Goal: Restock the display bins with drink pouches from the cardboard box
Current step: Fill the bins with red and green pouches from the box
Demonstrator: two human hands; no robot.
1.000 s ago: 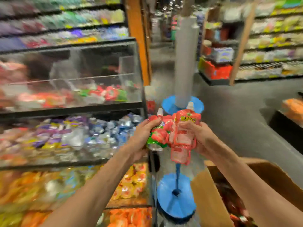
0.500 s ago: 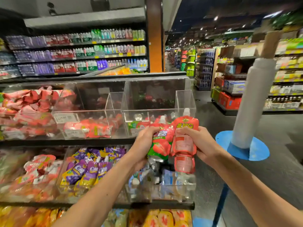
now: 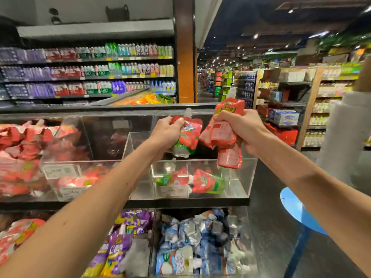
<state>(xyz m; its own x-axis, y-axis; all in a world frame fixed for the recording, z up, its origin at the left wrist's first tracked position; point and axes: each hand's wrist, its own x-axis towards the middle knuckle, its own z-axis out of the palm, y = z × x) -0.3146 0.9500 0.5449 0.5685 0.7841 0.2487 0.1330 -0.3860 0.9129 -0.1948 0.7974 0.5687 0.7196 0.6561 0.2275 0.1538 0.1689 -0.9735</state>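
In the shop aisle, our left hand (image 3: 166, 129) and right hand (image 3: 239, 125) each clutch pouches (image 3: 220, 135) above the sparsely filled bin (image 3: 239, 177), not yet dropped in.

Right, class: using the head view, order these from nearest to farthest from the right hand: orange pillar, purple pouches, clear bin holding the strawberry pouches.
1. The clear bin, directly under the right hand.
2. The purple pouches, on the lower shelf, to the left.
3. The orange pillar, far behind the display.

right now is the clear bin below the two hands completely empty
No, a few red and green drink pouches lie on the bottom of the clear bin.
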